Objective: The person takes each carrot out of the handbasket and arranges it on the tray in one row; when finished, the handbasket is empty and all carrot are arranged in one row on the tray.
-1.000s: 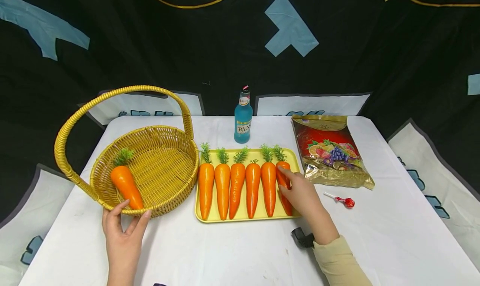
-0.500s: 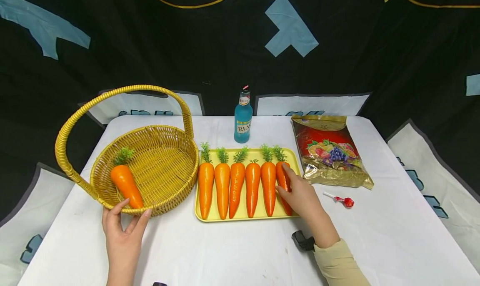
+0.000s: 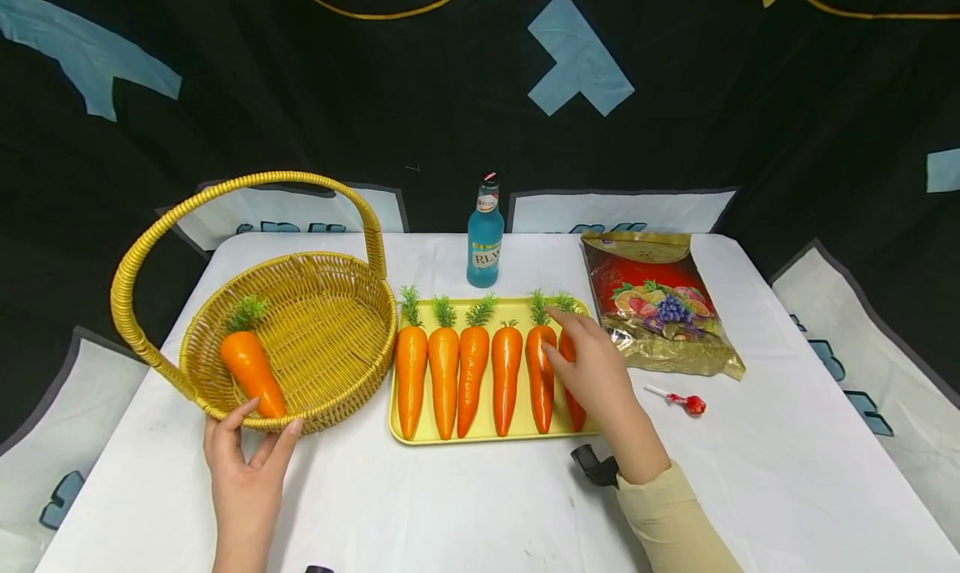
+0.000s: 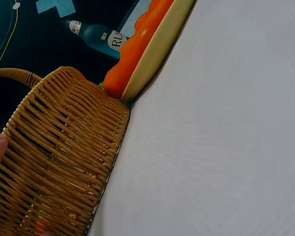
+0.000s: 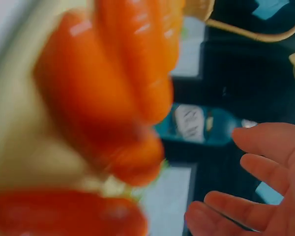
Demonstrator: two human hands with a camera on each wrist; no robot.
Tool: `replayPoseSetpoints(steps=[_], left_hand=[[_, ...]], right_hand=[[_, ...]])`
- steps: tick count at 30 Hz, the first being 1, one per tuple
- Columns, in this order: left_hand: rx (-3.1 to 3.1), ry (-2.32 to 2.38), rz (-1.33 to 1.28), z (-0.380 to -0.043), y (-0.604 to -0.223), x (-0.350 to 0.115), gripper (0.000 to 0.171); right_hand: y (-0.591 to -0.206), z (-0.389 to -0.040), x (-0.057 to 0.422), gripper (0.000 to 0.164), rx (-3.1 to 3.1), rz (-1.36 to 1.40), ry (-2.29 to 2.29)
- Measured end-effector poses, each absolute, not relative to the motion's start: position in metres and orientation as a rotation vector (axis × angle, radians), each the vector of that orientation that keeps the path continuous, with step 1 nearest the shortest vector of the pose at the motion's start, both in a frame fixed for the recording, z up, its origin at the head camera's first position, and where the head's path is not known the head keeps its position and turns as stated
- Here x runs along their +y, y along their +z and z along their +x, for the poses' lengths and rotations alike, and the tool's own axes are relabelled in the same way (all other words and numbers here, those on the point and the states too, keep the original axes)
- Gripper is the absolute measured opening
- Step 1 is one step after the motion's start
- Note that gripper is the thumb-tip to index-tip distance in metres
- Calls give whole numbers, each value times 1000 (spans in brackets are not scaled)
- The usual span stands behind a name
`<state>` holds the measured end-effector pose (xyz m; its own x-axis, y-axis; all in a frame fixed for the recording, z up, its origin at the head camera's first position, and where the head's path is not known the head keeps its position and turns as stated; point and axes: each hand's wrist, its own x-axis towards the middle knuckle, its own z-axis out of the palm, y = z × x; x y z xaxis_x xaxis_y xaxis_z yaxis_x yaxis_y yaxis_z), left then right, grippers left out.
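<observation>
My left hand [image 3: 246,473] holds the near rim of a yellow wicker basket [image 3: 330,339], its thumb and a finger on the rim. One orange carrot [image 3: 253,373] with a green top lies inside, at the basket's left. Several more carrots [image 3: 472,381] lie side by side on a yellow tray [image 3: 450,441]. Over the tray's right end is my right hand [image 3: 596,373], partly hiding the rightmost carrot [image 3: 573,406]. In the right wrist view its fingers [image 5: 265,140] are spread apart with nothing between them, and the carrot beside the rightmost one [image 5: 98,98] looks blurred.
A blue bottle [image 3: 485,248] stands behind the tray. A red and gold fruit candy bag [image 3: 660,302] lies right of the tray, with a red lollipop [image 3: 686,403] in front of it. A white cloth [image 3: 450,506] covers the table; dark fabric hangs behind.
My right hand has shifted from the rightmost carrot towards the carrot to its left. Those two carrots have moved slightly on the tray. My left hand and the basket stay put.
</observation>
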<state>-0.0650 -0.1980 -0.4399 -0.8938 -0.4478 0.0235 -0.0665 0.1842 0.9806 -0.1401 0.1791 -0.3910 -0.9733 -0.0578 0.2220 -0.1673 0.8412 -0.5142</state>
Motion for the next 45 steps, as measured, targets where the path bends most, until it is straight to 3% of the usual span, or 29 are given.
replayPoseSetpoints(steps=[13, 26, 45], left_hand=[[-2123, -1826, 480, -66, -442, -196, 63], [-2138, -1787, 463, -66, -441, -197, 63], [-2096, -1788, 407, -64, -441, -198, 62]], right_hand=[[-358, -167, 99, 49, -2834, 430, 967], [-343, -176, 7, 50, -2897, 898, 887], [-369, -184, -73, 51, -2995, 1090, 1071]])
